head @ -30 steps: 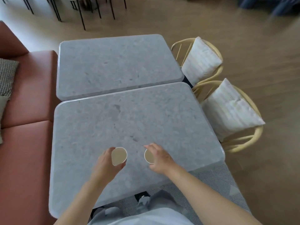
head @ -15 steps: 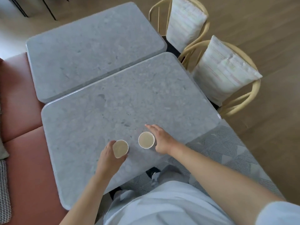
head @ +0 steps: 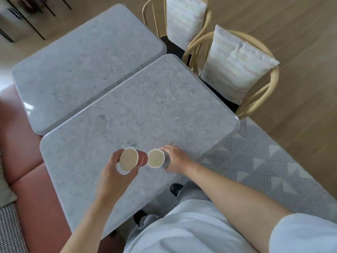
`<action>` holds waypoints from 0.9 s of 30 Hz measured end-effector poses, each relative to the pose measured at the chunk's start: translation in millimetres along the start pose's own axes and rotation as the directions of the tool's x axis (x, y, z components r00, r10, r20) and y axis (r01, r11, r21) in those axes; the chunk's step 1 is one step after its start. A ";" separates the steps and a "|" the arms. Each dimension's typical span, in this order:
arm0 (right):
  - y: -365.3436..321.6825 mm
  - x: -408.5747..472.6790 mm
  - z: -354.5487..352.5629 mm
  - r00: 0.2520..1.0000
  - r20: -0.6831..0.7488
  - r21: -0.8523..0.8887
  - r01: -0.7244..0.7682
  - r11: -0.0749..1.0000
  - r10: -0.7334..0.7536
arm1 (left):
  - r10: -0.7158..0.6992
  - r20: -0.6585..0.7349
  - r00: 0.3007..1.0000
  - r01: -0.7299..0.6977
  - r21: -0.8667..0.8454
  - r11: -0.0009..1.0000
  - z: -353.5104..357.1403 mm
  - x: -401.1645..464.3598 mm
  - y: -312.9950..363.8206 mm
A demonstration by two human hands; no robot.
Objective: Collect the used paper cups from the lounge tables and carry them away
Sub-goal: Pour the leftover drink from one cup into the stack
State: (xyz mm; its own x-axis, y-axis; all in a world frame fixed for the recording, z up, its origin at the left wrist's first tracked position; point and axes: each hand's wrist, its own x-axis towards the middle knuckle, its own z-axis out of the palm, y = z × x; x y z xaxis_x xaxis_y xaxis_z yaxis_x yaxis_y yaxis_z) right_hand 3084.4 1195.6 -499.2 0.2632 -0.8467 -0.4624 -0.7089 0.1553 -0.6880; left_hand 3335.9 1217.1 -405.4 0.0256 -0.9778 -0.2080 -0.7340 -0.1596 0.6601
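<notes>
Two paper cups are held side by side over the near grey stone table (head: 138, 110). My left hand (head: 116, 172) grips a reddish-brown cup (head: 129, 159), tilted so its open mouth faces the camera. My right hand (head: 176, 158) grips a second cup (head: 156, 158) with a grey outside, its mouth also turned up towards me. The two cups nearly touch. Both look empty inside. Whether the cups rest on the table or are lifted is hard to tell.
A second grey table (head: 85, 57) adjoins the first at the back. Two wooden chairs with striped cushions (head: 235, 64) stand at the right. A red sofa (head: 20, 161) runs along the left. A patterned rug (head: 255, 161) lies at the right of the near table.
Both hands have drawn the cups closer together. The left cup has tipped and risen, showing its reddish side. The camera has shifted, so the tables now sit diagonally.
</notes>
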 end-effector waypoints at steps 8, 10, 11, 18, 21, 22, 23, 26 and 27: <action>4.8 2.2 -1.8 0.997 0.067 -0.134 0.047 0.990 -0.038 | 0.036 0.110 0.993 -0.038 0.011 0.999 27.1 10.5 9.0; 2.8 3.3 -2.5 0.997 0.077 -0.157 0.044 0.987 -0.033 | 0.014 0.116 0.993 -0.018 0.030 0.999 31.7 12.1 8.1; 1.4 3.9 -2.8 0.996 0.083 -0.165 0.041 0.985 -0.028 | 0.008 0.118 0.993 -0.012 0.033 0.999 33.3 12.8 7.7; -8.8 7.4 -1.0 0.998 0.063 -0.133 0.005 0.991 0.004 | -0.025 0.111 0.994 0.023 0.017 1.000 38.6 10.0 4.3; -13.3 9.1 2.3 0.999 0.038 -0.107 0.016 0.994 -0.012 | -0.042 0.115 0.993 0.043 -0.001 0.999 39.4 10.1 -1.0; -14.6 9.9 3.1 0.999 0.043 -0.097 0.022 0.995 -0.018 | -0.051 0.122 0.991 0.051 -0.002 0.999 39.6 10.2 -3.0; -15.9 11.0 3.5 0.998 0.054 -0.095 0.031 0.995 -0.026 | -0.060 0.129 0.990 0.060 0.002 0.998 39.9 10.4 -5.2; -19.8 15.1 4.2 0.994 0.099 -0.110 0.057 0.992 -0.046 | -0.084 0.135 0.987 0.083 0.011 0.996 39.4 9.5 -9.1; -21.6 16.2 4.3 0.992 0.113 -0.112 0.062 0.992 -0.050 | -0.090 0.135 0.987 0.089 0.013 0.996 38.9 8.5 -9.4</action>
State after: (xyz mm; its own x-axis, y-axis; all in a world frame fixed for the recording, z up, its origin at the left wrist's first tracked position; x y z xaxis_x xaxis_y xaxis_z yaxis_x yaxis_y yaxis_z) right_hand 3106.8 1180.8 -494.2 0.3702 -0.7907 -0.4876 -0.7600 0.0441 -0.6484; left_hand 3316.6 1215.5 -441.4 -0.0004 -0.9324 -0.3615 -0.7374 -0.2439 0.6299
